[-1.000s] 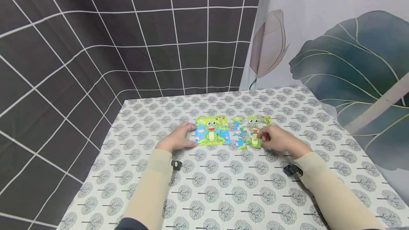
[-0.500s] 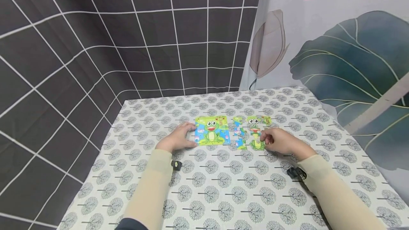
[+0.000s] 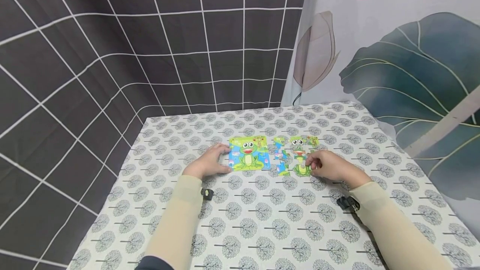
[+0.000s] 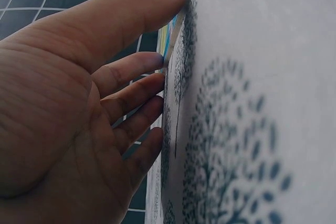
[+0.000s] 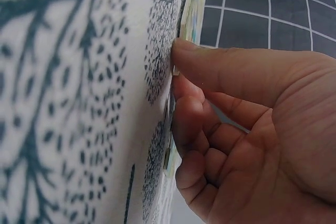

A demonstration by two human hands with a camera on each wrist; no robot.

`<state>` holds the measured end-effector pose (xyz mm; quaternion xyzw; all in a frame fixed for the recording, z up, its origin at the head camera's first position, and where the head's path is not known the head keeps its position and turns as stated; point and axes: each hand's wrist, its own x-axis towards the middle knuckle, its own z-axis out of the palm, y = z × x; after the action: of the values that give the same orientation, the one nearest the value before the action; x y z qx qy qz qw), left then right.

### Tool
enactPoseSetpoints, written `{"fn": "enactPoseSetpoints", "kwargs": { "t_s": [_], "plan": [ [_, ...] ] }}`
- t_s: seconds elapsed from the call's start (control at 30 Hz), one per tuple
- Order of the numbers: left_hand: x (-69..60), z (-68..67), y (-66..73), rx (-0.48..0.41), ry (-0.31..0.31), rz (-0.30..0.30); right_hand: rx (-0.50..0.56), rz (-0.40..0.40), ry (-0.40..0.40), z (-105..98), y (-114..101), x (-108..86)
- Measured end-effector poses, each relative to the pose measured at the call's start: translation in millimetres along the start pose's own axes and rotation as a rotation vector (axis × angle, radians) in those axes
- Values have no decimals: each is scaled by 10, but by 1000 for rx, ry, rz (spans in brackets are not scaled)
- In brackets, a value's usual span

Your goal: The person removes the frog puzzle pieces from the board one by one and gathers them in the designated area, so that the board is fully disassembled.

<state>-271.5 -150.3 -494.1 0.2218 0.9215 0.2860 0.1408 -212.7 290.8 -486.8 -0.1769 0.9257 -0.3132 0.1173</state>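
Note:
In the head view, a frog picture card point(image 3: 248, 154) lies flat on the patterned tablecloth. My left hand point(image 3: 208, 161) rests at its left edge, thumb and fingers spread and only slightly bent. Right of the card, separate frog puzzle pieces point(image 3: 281, 153) lie with small gaps between them. With thumb and fingertips, my right hand point(image 3: 327, 165) pinches the edge of the frog's lower-body puzzle piece point(image 3: 301, 170). In the right wrist view, the right hand's fingers point(image 5: 189, 121) are curled at the thin edges of pieces, which are mostly hidden there.
The tablecloth point(image 3: 262, 216) has a grey tree print. A dark gridded curtain point(image 3: 187, 66) hangs behind and to the left, and a white leaf-print curtain point(image 3: 412, 74) to the right. A small black device point(image 3: 348, 203) sits on the right wrist.
The right hand shifted slightly right from one second ago, and the frog's lower-body puzzle piece moved slightly right and nearer. The left hand stayed still. Nothing visibly moved in the last half second.

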Motion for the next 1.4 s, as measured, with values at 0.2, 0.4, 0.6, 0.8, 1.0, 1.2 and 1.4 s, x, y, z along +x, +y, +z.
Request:
{"fn": "enactPoseSetpoints", "kwargs": {
  "t_s": [0.2, 0.4, 0.6, 0.8, 1.0, 1.2, 1.4],
  "plan": [
    [-6, -14, 14, 0, -2, -7, -1, 13, 3, 9, 17, 14],
    [-8, -9, 12, -6, -1, -7, 8, 14, -3, 14, 33, 9],
    [-9, 2, 7, -12, 2, -9, 35, 35, -10, 2, 14, 2],
    [-1, 2, -7, -4, 8, -5, 51, 45, -4, -9, -75, 107],
    [9, 1, -11, -4, 5, 5, -14, 13, 10, 20, -258, 293],
    [17, 12, -26, -4, 5, 7, -2, -37, 9, 80, -463, 514],
    [4, 2, 0, -1, 5, -1, 34, -34, -5, 176, -634, 720]
  ]
}}
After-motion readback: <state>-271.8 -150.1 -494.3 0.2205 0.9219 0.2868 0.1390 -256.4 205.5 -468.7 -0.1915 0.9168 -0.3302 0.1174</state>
